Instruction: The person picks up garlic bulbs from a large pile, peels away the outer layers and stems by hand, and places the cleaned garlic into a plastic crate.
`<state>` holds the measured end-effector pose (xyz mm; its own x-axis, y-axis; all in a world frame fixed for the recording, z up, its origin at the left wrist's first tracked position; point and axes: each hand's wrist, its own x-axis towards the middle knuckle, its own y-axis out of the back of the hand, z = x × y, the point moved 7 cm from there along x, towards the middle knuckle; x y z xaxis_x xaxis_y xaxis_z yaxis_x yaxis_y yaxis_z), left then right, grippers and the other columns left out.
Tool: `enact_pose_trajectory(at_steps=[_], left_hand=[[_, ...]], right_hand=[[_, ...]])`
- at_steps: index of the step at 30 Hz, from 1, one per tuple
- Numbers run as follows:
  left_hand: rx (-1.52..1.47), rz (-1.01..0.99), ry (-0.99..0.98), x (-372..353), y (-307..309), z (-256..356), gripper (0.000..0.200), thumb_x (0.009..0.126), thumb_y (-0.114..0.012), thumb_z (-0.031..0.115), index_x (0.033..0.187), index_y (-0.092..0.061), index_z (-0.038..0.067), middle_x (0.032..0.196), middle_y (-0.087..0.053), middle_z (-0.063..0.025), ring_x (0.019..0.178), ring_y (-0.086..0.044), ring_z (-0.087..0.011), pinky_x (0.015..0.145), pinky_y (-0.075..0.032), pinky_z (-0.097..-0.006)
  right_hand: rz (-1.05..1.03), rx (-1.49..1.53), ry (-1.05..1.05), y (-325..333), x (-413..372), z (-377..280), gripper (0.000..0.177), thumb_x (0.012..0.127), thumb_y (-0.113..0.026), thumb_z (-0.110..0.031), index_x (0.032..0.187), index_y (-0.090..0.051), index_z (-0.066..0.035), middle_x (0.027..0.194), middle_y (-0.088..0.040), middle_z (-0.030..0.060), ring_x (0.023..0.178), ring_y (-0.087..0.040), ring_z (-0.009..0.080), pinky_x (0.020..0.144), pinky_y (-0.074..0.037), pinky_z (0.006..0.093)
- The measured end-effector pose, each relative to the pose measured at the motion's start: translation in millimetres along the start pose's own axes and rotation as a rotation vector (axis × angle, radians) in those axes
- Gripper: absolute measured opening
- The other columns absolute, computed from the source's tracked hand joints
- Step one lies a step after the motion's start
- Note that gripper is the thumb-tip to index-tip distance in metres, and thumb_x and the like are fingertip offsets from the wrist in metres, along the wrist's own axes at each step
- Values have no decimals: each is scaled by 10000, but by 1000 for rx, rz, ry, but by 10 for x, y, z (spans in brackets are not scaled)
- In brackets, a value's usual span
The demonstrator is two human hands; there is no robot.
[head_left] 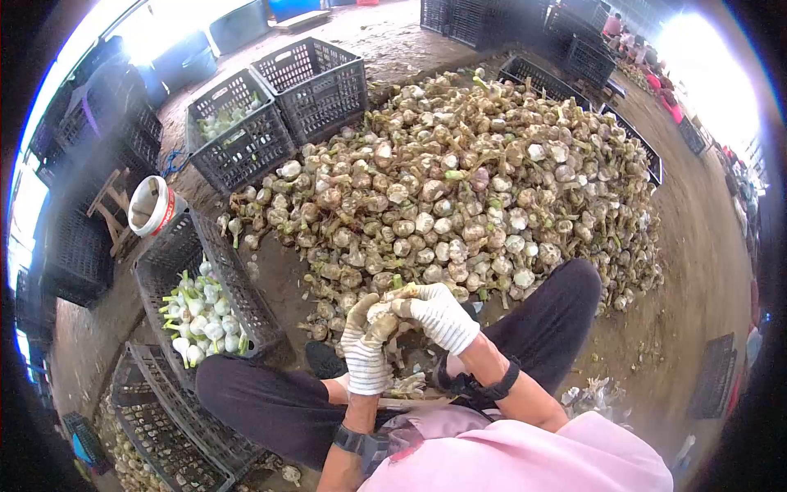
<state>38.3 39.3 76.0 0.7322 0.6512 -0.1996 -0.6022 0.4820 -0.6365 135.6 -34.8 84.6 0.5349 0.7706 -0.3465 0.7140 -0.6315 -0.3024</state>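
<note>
Both of my hands wear striped white work gloves with dirty fingers and meet over my lap. My left hand [366, 353] is closed around a garlic bulb [379, 312], holding it from the left and below. From the right, my right hand [440, 316] has its fingers bent against the top of the same bulb; part of the bulb and its stem are hidden by the gloves. Just beyond my hands lies a large heap of unpeeled, soil-stained garlic [459, 197]. To the left, cleaned white garlic bulbs with green stems [209, 320] lie in a black crate [246, 287].
Two black crates [324, 90] stand behind the heap at left, one with some garlic inside. A white bucket [156, 207] rests by the left crate. Another slatted crate [168, 418] is at lower left. Peelings [602, 402] litter the ground at right. Other people [631, 41] sit far back right.
</note>
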Motion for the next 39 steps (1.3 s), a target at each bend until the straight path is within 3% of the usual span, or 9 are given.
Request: enact_pose_trajectory(at_steps=[7, 14, 21, 23, 31, 33, 35, 37, 39], left_hand=[[22, -7, 23, 37, 142, -41, 448, 791, -711, 183, 1172, -519, 45, 950, -607, -57, 786, -590, -122, 689, -528, -246], [-54, 19, 58, 23, 195, -40, 490, 825, -682, 278, 1222, -501, 56, 1068, -581, -65, 949, -572, -147, 822, -495, -280], [91, 67, 45, 40, 241, -16, 457, 812, -694, 149, 1204, -494, 29, 1013, -579, -56, 933, -562, -145, 780, -507, -275], [345, 93, -235, 19, 173, 136, 427, 799, -693, 92, 1179, -513, 17, 1048, -577, -59, 947, -554, -138, 829, -474, -271], [884, 60, -610, -2, 232, 201, 402, 793, -702, 90, 1150, -532, 18, 1068, -565, -50, 971, -529, -144, 909, -411, -284], [754, 72, -473, 21, 240, 144, 405, 789, -710, 96, 1142, -533, 6, 1051, -569, -54, 980, -526, -143, 917, -403, -287], [530, 147, -320, 40, 248, 127, 343, 820, -684, 145, 1100, -547, 3, 977, -589, -55, 895, -564, -144, 816, -467, -278], [-245, 116, 224, 80, 378, -225, 291, 866, -627, 248, 1038, -564, 22, 848, -599, -41, 680, -561, -117, 566, -480, -254], [-267, 156, 316, 78, 466, -301, 326, 902, -555, 320, 1064, -574, 38, 846, -619, -30, 532, -518, -81, 403, -418, -205]], right_hand=[[-169, 431, -23, 6, -21, 91, 358, 833, -614, -92, 1151, -555, 62, 1000, -635, 88, 799, -622, 143, 693, -519, 268], [-142, 172, 59, -100, -45, -29, 457, 808, -659, -103, 1205, -510, 67, 1003, -622, 88, 764, -583, 110, 655, -491, 256], [42, 57, 152, -51, 29, -26, 420, 779, -668, -68, 1163, -550, 55, 940, -638, 44, 804, -575, 104, 694, -485, 246], [46, -101, 114, -37, 99, 117, 413, 758, -653, -39, 1154, -565, 41, 1000, -638, 58, 877, -569, 104, 752, -475, 239], [57, -115, 152, -83, 137, 117, 355, 750, -605, -17, 1099, -591, 46, 973, -641, 35, 873, -560, 86, 792, -456, 241], [38, 54, 148, -59, 176, 155, 284, 741, -573, 4, 1016, -635, 30, 855, -646, 11, 751, -552, 71, 667, -458, 222], [8, 36, 95, -32, 169, 184, 269, 731, -596, -18, 991, -644, 31, 875, -644, 20, 782, -558, 67, 728, -455, 226], [-45, 132, -12, -65, 165, 267, 257, 723, -583, 1, 969, -651, 32, 858, -648, 20, 760, -560, 67, 700, -456, 225], [-77, 142, -55, -36, 221, 390, 264, 719, -558, 17, 964, -654, 29, 848, -651, 18, 747, -573, 82, 701, -463, 230]])
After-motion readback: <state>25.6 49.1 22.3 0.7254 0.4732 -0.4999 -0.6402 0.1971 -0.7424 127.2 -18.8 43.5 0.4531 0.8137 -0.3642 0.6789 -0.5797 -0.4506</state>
